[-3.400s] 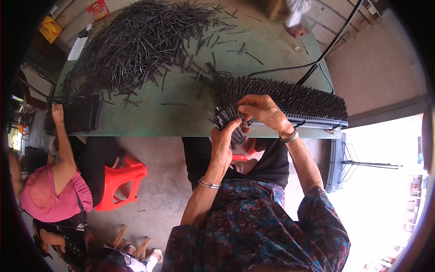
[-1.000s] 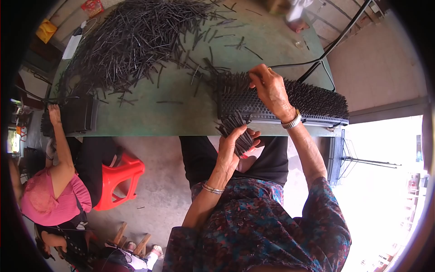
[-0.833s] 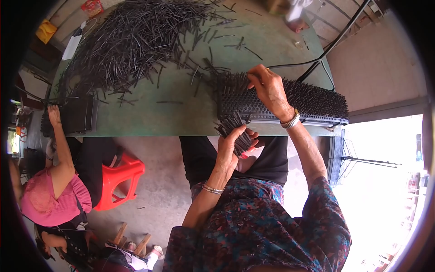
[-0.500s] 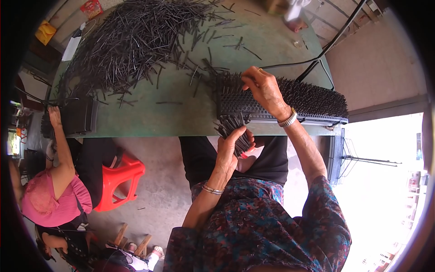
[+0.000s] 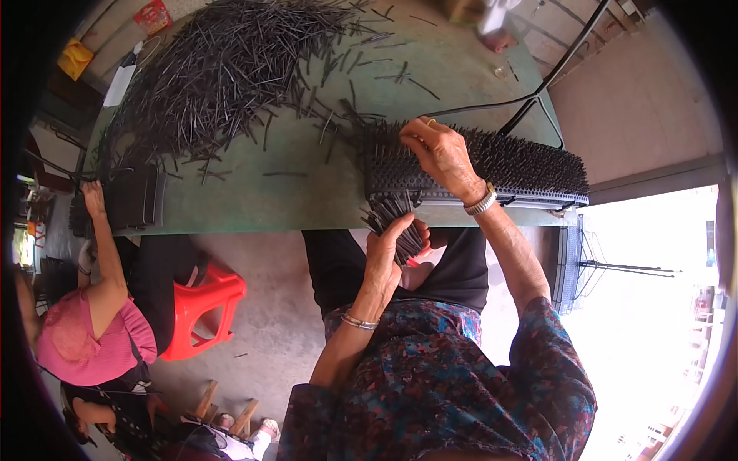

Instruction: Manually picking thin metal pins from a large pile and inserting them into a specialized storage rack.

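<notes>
The strips (image 5: pixel 397 221) look like dark plastic, mostly matt with thin glossy streaks; the pile (image 5: pixel 223 77) of them is rough and bristly. The block (image 5: pixel 392 178) has a perforated face, seemingly plastic, below a spiky top. The table (image 5: pixel 300 209) is smooth and dull. Watch (image 5: pixel 483 201) and bracelet (image 5: pixel 360 321) are shiny metal, the stool (image 5: pixel 187 309) glossy plastic, the shirt (image 5: pixel 430 376) printed cloth, the floor (image 5: pixel 269 307) matt, seemingly concrete

One red plastic stool (image 5: pixel 223 286) stands on the grey floor (image 5: pixel 269 315). Yellow bag (image 5: pixel 75 59) and red packet (image 5: pixel 153 17) lie upper left.
</notes>
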A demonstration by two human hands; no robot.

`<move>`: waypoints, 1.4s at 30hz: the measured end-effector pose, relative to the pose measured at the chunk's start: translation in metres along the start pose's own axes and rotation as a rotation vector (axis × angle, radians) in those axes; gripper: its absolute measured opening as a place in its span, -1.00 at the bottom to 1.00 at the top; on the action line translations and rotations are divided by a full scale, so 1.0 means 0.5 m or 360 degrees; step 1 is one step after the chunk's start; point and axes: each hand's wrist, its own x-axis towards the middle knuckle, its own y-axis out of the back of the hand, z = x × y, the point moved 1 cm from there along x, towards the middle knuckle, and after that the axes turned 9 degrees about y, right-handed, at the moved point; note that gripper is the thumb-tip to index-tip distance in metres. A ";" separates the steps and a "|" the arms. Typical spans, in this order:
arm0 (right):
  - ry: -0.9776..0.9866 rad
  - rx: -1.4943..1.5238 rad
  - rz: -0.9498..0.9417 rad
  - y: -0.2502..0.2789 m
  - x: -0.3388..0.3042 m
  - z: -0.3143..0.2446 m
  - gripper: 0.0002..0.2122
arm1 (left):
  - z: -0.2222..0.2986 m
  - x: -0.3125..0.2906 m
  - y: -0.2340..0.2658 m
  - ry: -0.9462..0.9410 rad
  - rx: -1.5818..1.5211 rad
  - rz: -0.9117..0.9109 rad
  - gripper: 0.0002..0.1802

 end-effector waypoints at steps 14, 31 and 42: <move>0.0013 0.0149 0.0080 -0.012 -0.015 -0.003 -0.92 | -0.003 -0.007 -0.005 -0.0001 -0.0014 -0.0034 -0.82; -0.0229 0.0204 0.0267 -0.023 -0.035 0.006 -0.91 | 0.003 -0.011 -0.003 -0.0025 0.0009 -0.0036 -0.81; -0.0262 0.0060 0.0365 -0.046 -0.041 0.003 -0.93 | 0.004 -0.014 -0.012 -0.0056 -0.0066 0.0030 -0.80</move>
